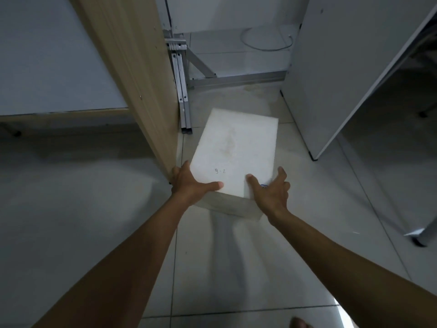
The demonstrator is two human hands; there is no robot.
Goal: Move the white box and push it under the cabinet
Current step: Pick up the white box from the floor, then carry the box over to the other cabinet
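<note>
In the head view, the white box [233,157] is seen on the tiled floor [307,233], straight ahead of both arms, its long axis running away from the person toward the metal frame [182,91] at the back. It lies just beside the wooden panel [142,91] on its left, with a white cabinet [343,67] to its right. The near end is gripped at both corners: the left hand [189,183] is wrapped around the left corner, thumb flat on the lid, and the right hand [270,191] is spread half open over the right corner, thumb on top, fingers down the side. Neither hand is clearly nearer. Whether the box is lifted or resting cannot be told.
</note>
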